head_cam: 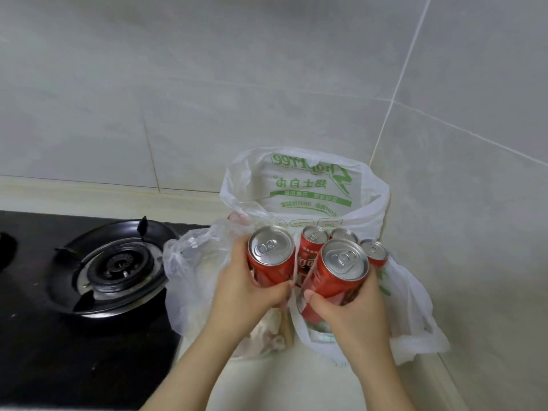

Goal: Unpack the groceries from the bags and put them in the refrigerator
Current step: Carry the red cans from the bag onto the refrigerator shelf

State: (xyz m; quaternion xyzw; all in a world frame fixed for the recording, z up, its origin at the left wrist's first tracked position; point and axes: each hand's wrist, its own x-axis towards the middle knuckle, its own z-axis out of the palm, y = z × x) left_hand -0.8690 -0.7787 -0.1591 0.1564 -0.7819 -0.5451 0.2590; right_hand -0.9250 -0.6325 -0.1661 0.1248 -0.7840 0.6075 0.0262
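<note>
Above the bench (267, 381), the left hand (246, 295) grips a red can (271, 256); the right hand (347, 310) grips a second red can (341, 268), over three more cans (314, 244) in the white bag (308, 185); lifting both upright should avoid snagging plastic.

A home kitchen: gas burner (114, 266) in a countertop (267, 381), tiled walls (207, 84).

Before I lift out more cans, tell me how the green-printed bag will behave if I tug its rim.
The green-printed bag is thin, crumpled film, so it will probably flop and collapse rather than hold shape. Three red cans appear to stand inside it, so it likely feels bottom-heavy and may drag them over.
</note>
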